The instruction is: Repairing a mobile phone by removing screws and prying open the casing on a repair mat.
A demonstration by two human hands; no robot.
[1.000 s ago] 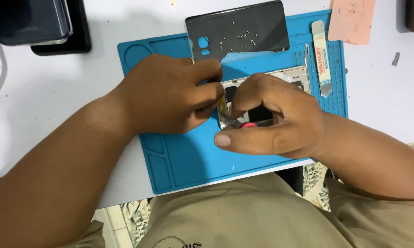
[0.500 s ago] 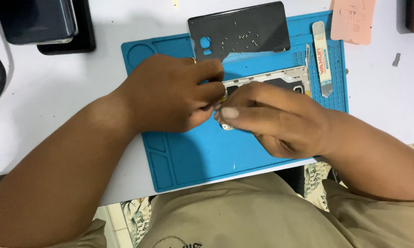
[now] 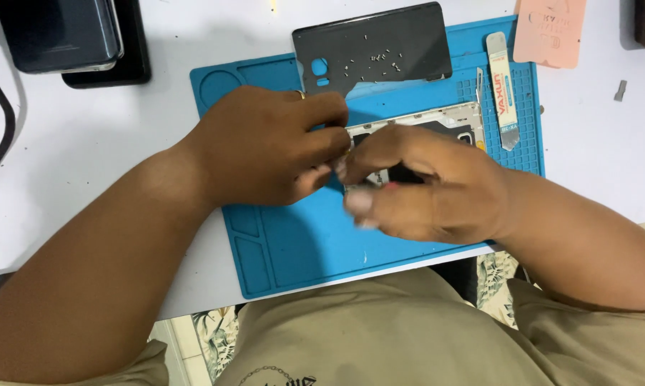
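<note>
Both hands meet over an opened phone (image 3: 437, 125) at the blue mat's (image 3: 294, 243) centre: left hand (image 3: 265, 146) pinching something unseen, right hand's (image 3: 422, 186) grip unclear. At 12 o'clock, loose screws (image 3: 372, 61) on the back cover (image 3: 372, 46) could scatter if nudged.

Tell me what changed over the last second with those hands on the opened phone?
The right hand turned over the opened phone: a red bit seen under its fingers a second ago is now almost hidden. The left hand stayed pinched at the phone's left edge. The dark back cover with screws, blue mat and pry tool have not moved.
</note>
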